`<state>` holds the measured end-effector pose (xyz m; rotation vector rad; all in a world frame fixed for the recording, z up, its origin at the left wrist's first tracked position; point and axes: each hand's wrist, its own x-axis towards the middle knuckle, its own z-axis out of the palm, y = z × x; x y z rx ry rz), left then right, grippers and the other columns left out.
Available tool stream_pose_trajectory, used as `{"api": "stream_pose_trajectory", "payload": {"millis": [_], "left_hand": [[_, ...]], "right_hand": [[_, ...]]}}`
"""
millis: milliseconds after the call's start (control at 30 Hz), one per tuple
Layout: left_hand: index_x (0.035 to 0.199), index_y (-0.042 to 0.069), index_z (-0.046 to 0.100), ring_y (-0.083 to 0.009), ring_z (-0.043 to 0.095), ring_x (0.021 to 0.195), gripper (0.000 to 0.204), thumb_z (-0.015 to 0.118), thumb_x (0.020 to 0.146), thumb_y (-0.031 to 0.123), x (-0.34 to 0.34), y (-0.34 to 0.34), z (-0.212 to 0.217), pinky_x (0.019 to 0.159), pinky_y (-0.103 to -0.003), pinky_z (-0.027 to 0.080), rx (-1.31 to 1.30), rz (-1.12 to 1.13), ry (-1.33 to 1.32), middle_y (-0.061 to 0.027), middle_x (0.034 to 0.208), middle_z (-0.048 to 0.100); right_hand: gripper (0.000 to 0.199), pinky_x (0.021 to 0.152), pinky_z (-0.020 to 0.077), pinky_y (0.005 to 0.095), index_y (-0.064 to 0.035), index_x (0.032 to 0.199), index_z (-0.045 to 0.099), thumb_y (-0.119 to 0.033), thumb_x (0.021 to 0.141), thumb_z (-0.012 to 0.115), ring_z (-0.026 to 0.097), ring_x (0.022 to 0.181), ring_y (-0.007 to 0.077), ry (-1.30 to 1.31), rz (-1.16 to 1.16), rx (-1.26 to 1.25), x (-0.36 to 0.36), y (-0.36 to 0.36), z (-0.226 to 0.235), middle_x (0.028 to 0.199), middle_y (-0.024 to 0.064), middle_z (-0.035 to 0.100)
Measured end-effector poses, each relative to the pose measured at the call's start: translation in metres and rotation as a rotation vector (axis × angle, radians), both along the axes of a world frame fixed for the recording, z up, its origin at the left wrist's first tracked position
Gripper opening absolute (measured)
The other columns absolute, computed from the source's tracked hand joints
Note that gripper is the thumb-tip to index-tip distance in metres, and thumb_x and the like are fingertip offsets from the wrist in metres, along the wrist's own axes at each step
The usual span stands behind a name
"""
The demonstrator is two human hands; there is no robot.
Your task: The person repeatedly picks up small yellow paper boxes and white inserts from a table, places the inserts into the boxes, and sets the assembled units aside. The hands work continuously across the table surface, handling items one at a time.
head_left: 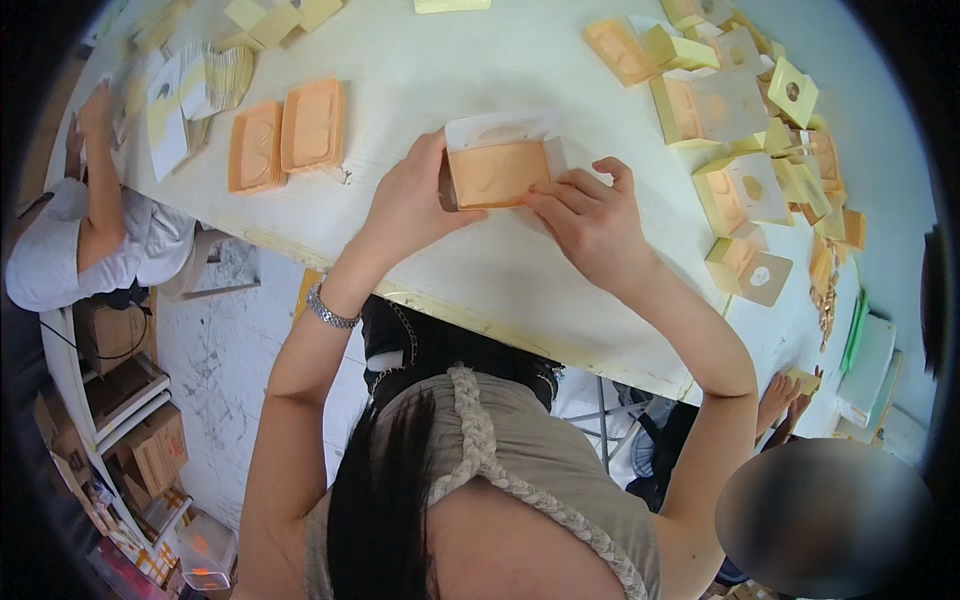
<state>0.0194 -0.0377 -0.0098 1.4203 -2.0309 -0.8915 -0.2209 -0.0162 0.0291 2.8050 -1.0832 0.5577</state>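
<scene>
A person at a long white table [560, 270] holds one orange moulded tray [497, 174] with both hands, just above the tabletop near the middle of the view. The left hand [412, 200] grips the tray's left end, thumb on top and fingers wrapped under; the right hand [592, 218] pinches its right edge with curled fingertips. One white card [497, 128] stands just behind the tray, at its 12 o'clock, touching it. At the tray's 9 o'clock, well apart, two more orange trays [286, 140] lie side by side, touching. At 10 o'clock a fanned stack of white and pale yellow cards [205, 90] lies near a co-worker's arm [98, 180]; the number of cards cannot be told. From 1 to 4 o'clock a loose heap of yellow boxes [750, 150] with white and tan round-holed inserts spreads along the table's far side, too many and too overlapped to count surely. One silver bracelet [329, 310] circles the left wrist. At 4 o'clock, beyond the table edge, another person's hands [788, 395] hold a small yellow piece.
</scene>
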Motion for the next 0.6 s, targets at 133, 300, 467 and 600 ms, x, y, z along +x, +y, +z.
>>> {"api": "stream_pose_trajectory", "payload": {"millis": [133,300,467,600], "left_hand": [[0.133,0.006,0.041,-0.0341,0.061,0.102,0.088,0.089,0.062,0.025,-0.001,0.002,0.0,0.082,-0.04,0.053,-0.002,0.013,0.0,-0.0155,0.117,0.057],[0.131,0.006,0.042,-0.0346,0.061,0.103,0.086,0.089,0.062,0.026,-0.003,0.002,0.004,0.082,-0.041,0.053,-0.02,0.028,-0.025,-0.016,0.116,0.058],[0.134,0.005,0.042,-0.0355,0.059,0.109,0.088,0.089,0.063,0.028,-0.005,0.003,0.01,0.087,-0.04,0.051,0.123,0.037,0.031,-0.0188,0.119,0.058],[0.142,0.005,0.041,-0.035,0.055,0.118,0.086,0.085,0.071,0.029,0.005,-0.02,0.033,0.1,-0.041,0.045,-0.088,-0.348,0.083,-0.0205,0.126,0.056]], "right_hand": [[0.022,0.078,0.0488,0.032,-0.0052,0.093,0.069,-0.01,0.071,0.068,0.059,0.089,0.0168,-0.057,0.127,-0.065,0.018,0.001,-0.007,0.108,0.0036,0.07],[0.026,0.065,0.0525,0.0292,-0.0032,0.095,0.068,-0.011,0.07,0.066,0.058,0.076,0.0177,-0.158,0.033,0.018,0.021,0.005,-0.034,0.114,0.0082,0.068],[0.032,0.064,0.0538,0.032,-0.0034,0.103,0.065,-0.008,0.071,0.064,0.061,0.077,0.0203,0.074,0.023,0.021,0.024,0.013,-0.017,0.099,0.008,0.068],[0.024,0.064,0.052,0.0325,-0.0055,0.098,0.065,-0.007,0.074,0.063,0.061,0.076,0.0221,0.18,-0.151,0.209,-0.009,0.026,0.012,0.088,0.0052,0.065]]}}
